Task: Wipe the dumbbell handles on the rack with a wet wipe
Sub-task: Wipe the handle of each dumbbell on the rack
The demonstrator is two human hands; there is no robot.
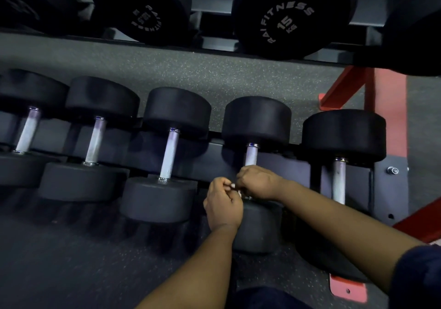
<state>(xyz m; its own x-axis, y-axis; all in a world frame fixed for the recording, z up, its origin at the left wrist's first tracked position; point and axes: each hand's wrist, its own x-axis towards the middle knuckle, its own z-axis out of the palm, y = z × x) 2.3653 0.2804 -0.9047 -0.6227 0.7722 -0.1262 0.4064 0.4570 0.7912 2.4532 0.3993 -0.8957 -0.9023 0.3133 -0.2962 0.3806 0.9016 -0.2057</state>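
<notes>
Head view down onto the lower row of the rack [389,189], left hand [223,203] and right hand [259,182] both curled, pinching a small white wet wipe [233,186] between them against the fourth dumbbell handle [251,157], probably spreading it to wrap the bar

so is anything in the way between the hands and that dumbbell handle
Nothing visible. The right hand is curled round the lower part of the handle, the left hand pinches the wet wipe right beside it, and the handle's upper part shows bare.
</notes>
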